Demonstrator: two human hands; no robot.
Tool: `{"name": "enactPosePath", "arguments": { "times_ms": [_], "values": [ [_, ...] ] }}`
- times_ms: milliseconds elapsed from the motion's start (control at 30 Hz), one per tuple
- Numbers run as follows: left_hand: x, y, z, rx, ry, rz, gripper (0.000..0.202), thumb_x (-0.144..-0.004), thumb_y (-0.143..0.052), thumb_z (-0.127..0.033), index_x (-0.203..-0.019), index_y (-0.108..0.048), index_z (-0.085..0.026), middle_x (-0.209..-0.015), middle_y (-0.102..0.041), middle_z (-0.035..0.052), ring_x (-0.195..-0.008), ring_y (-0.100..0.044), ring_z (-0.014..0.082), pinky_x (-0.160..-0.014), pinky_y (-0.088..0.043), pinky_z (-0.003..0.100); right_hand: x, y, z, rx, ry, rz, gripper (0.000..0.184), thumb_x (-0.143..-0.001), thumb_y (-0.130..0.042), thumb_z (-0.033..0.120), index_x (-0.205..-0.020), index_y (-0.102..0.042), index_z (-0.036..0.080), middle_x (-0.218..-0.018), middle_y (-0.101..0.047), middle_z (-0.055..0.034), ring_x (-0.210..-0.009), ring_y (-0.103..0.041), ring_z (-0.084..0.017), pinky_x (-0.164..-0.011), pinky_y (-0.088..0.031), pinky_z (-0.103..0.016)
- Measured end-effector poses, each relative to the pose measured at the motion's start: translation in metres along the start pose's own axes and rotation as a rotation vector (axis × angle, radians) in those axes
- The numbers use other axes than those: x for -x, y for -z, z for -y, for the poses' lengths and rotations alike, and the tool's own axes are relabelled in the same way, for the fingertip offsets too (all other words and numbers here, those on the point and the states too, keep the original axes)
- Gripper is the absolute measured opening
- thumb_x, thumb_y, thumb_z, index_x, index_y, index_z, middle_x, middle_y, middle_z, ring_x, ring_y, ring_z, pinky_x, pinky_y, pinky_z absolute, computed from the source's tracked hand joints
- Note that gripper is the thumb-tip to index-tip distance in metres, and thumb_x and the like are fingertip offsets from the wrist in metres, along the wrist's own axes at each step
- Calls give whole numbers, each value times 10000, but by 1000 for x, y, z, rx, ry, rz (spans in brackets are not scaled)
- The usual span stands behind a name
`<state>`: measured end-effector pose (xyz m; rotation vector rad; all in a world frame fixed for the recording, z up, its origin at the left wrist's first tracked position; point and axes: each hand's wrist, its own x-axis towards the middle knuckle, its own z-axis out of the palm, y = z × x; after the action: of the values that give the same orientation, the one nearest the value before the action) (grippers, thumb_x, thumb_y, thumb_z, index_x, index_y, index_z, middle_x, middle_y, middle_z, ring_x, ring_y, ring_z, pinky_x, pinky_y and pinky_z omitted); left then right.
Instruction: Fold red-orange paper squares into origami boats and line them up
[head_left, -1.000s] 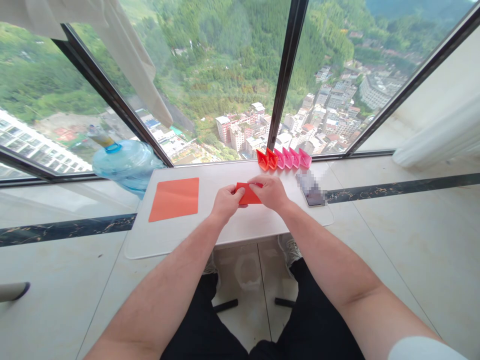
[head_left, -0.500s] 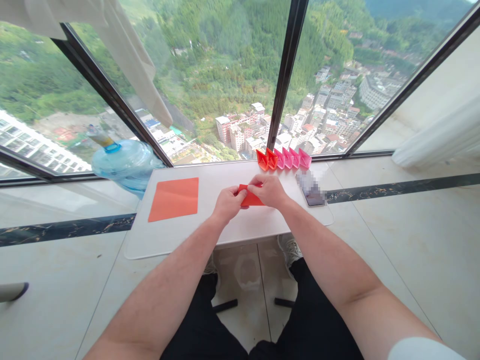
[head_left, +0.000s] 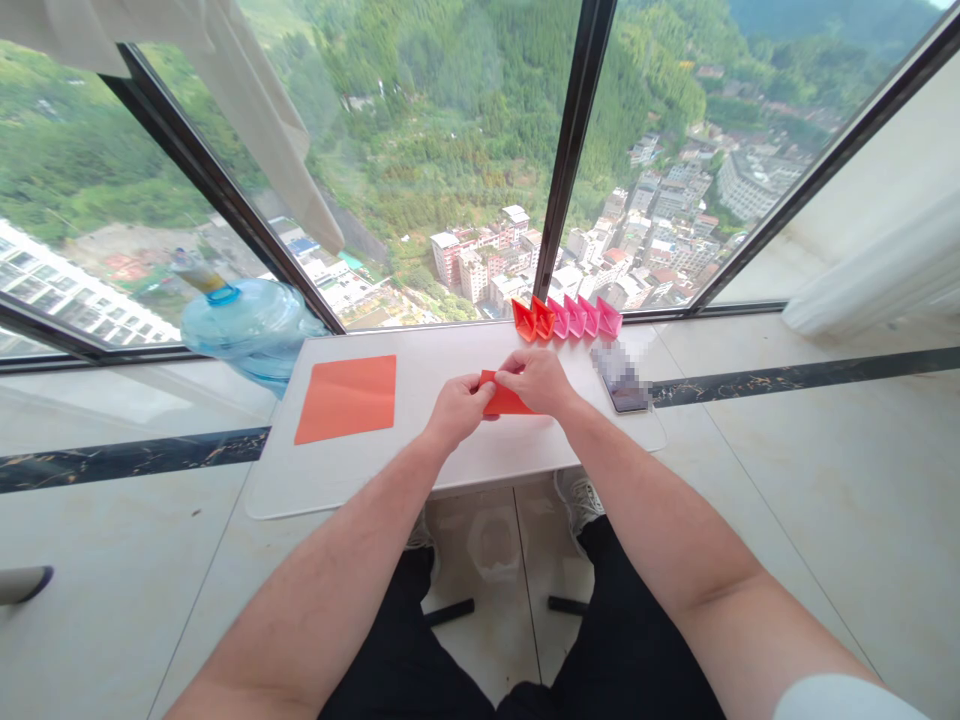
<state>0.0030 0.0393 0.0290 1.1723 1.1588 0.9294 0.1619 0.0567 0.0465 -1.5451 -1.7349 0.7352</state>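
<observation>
My left hand [head_left: 456, 410] and my right hand [head_left: 538, 380] both pinch a small folded red paper [head_left: 504, 400] just above the middle of a low white table [head_left: 345, 480]. The left fingers grip its left edge; the right fingers press its top corner. Much of the paper is hidden behind my fingers. A flat orange paper sheet [head_left: 347, 397] lies on the table to the left of my hands. A row of several folded red and pink paper pieces [head_left: 568, 317] stands at the table's far edge by the window.
A phone [head_left: 622, 380] lies on the table right of my right hand. A blue water jug [head_left: 247, 328] lies on its side left of the table. Floor-to-ceiling window glass is just behind the table. My knees and a pair of shoes sit under the near edge.
My hands have drawn closer together on the red paper, and my right fingers have shifted left along its top edge. Nothing else has moved.
</observation>
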Motion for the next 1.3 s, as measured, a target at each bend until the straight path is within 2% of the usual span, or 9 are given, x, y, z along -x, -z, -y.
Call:
{"name": "enactPosePath", "arguments": {
  "times_ms": [1000, 1200, 1300],
  "values": [
    [-1, 0, 1, 3, 7, 11, 489, -705, -763, -579, -876, -759, -121, -835, -723, 88, -767, -674, 218, -614, -637, 353, 2, -2, 2, 43, -2, -33, 133, -746, -628, 279, -689, -706, 187, -689, -698, 6, -679, -615, -142, -615, -437, -248],
    [-1, 1, -1, 12, 16, 16, 509, -674, -775, -614, -825, -750, -128, -814, -719, 82, -750, -672, 213, -609, -628, 348, 2, -3, 0, 29, 2, -43, 116, -738, -627, 273, -681, -682, 189, -688, -686, 10, -682, -607, -142, -617, -441, -248],
    [-1, 2, -1, 24, 28, 28, 523, -653, -785, -630, -801, -744, -130, -804, -717, 79, -740, -673, 211, -609, -622, 346, 2, -3, 0, -3, 43, -48, 97, -742, -634, 268, -747, -693, 191, -726, -691, 11, -715, -615, -142, -661, -466, -254]
  ]
}}
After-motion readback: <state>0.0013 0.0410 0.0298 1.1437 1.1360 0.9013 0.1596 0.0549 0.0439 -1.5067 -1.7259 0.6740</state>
